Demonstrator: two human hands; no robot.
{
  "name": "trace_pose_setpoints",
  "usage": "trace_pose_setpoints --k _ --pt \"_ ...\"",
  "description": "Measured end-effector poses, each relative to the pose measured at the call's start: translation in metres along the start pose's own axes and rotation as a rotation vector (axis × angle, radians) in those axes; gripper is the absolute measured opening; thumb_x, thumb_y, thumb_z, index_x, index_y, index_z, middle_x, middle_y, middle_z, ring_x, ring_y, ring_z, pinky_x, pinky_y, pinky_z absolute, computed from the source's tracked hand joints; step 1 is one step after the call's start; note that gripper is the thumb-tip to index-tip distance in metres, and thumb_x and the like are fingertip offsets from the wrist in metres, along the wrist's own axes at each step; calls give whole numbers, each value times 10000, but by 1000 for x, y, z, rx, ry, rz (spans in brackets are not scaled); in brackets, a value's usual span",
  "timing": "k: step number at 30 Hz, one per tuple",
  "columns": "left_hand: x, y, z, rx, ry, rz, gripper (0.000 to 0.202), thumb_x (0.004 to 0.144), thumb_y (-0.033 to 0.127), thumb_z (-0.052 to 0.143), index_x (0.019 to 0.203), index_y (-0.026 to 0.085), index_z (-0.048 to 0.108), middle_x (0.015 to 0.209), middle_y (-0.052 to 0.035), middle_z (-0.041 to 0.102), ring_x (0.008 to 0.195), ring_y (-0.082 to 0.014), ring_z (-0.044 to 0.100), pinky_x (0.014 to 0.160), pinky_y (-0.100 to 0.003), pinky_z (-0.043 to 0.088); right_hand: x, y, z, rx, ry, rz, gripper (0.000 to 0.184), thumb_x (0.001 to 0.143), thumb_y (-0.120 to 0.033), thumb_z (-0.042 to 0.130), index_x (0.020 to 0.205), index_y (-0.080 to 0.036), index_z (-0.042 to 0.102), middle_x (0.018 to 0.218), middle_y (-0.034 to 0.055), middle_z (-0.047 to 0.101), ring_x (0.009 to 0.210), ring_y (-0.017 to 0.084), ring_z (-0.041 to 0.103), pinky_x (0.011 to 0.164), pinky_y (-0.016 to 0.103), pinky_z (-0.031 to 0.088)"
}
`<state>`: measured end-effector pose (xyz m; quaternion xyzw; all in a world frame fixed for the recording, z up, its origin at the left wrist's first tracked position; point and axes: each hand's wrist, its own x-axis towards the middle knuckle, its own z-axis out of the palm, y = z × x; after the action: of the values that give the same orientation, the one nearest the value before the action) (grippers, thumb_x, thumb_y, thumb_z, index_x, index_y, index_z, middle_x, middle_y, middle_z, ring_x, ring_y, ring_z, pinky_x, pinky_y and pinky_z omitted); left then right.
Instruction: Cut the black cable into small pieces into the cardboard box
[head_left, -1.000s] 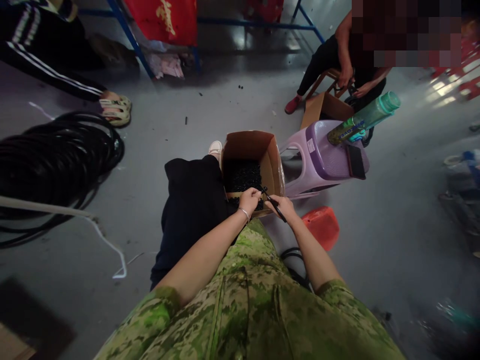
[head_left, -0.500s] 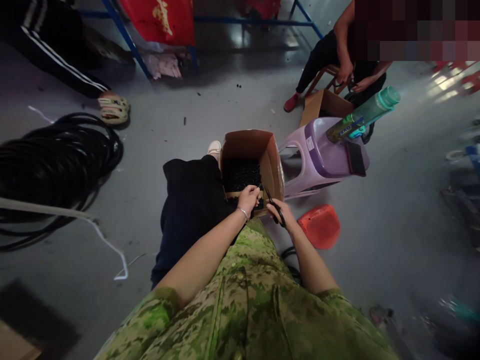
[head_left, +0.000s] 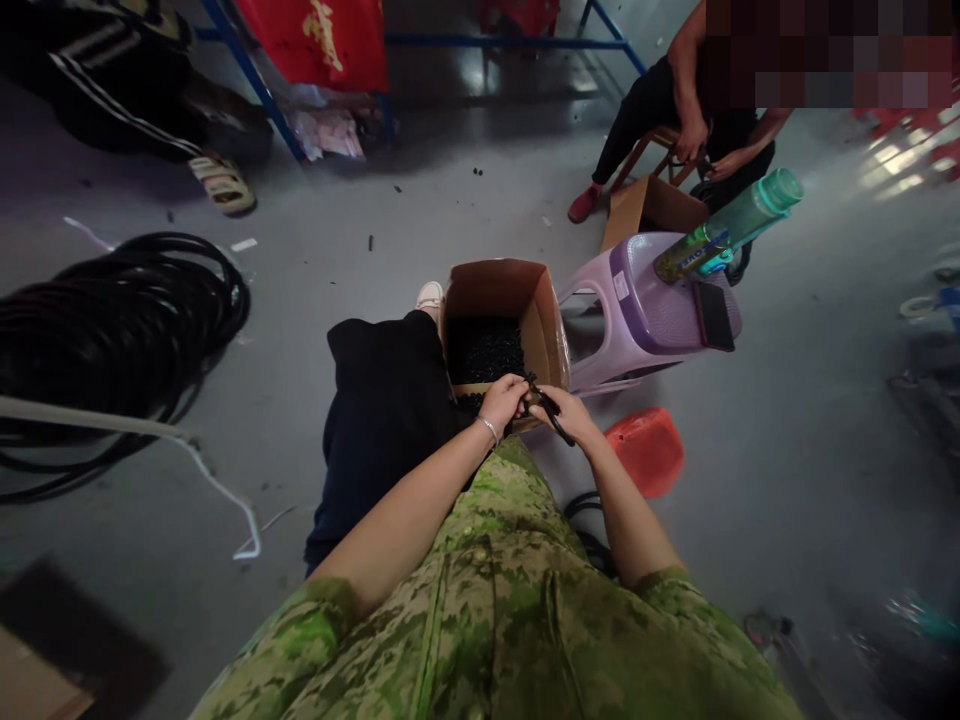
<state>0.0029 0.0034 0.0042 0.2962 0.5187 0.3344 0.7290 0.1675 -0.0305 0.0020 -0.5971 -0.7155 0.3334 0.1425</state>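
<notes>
Left hand (head_left: 501,400) pinches a black piece (head_left: 529,385); right hand (head_left: 571,412) grips slim dark scissors (head_left: 556,425).

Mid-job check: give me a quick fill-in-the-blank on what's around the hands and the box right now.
1. The right hand holds black-handled ___ beside the left hand.
2. Both hands are at the near edge of an open ___ box of small black pieces.
3. A green bottle rests on the ___ stool.
4. The black hose coil lies on the floor to the person's ___.
Missing words: scissors; cardboard; purple; left.
</notes>
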Motion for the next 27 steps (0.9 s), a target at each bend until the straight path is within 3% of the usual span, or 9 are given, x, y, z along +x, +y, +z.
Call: trace_pose_setpoints --k 8,14,21,27 --pt "-3 2 0 44 -30 -5 65 756 215 574 726 167 541 556 49 545 375 -48 411 378 -177 282 -2 3 -2 13 -1 7 488 834 -467 618 1243 -201 621 1071 87 695 954 222 647 857 332 499" --pt "-3 3 -1 63 -11 5 45 749 206 556 722 170 549 527 62 508 372 -43 353 382 -180 225 -8 -1 -1 36 44 13 384 843 -419 607 1151 -204 682 1027 58 727 907 208 674 813 282 495" --pt "-2 2 -3 73 5 7 77 749 230 564 709 165 553 532 54 513 378 -43 349 383 -182 220 -21 -6 0 -149 56 97 328 849 -429 583 1055 -214 720 824 35 739 758 195 686 658 225 445" --pt "-1 1 -3 81 4 -6 100 759 243 586 712 159 560 550 43 538 376 -40 380 375 -177 246 -29 -9 12 -194 84 141 300 857 -428 559 995 -215 719 756 47 725 678 188 671 600 218 411"
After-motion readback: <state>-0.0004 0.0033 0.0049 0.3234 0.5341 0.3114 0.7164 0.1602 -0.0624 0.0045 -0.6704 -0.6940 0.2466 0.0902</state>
